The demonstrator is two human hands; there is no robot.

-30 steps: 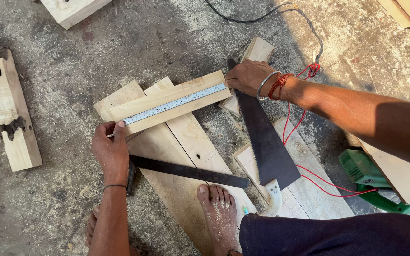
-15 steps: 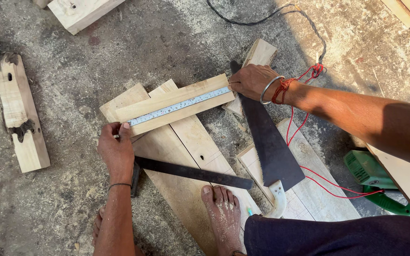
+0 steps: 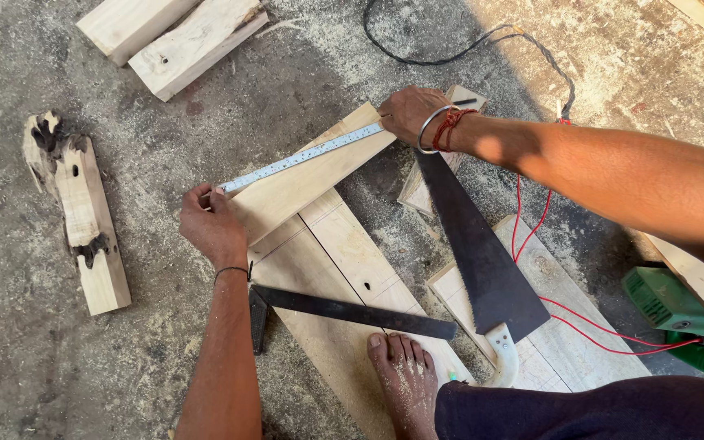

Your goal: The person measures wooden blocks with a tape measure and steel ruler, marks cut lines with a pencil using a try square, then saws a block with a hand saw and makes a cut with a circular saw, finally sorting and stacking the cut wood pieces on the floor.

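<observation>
A white measuring tape (image 3: 299, 157) is stretched along a short pale wooden plank (image 3: 307, 179) lying across longer boards (image 3: 344, 285) on the floor. My left hand (image 3: 212, 226) pins the tape's near end at the plank's left end. My right hand (image 3: 409, 114), with a metal bangle and red thread on the wrist, holds the tape's other end at the plank's far end; a thin dark pencil-like stick (image 3: 464, 102) pokes out beside it. My bare foot (image 3: 405, 383) presses on the boards.
A black try square (image 3: 344, 311) lies across the boards by my foot. A hand saw (image 3: 474, 244) rests on planks to the right. Rough wood blocks (image 3: 83, 212) lie left and at the top (image 3: 177, 37). Red wire (image 3: 588, 326), black cable (image 3: 450, 53), green tool (image 3: 678, 318) at right.
The view has shifted, so everything sits lower and to the right in the frame. Both hands keep holding the tape stretched along the plank.
</observation>
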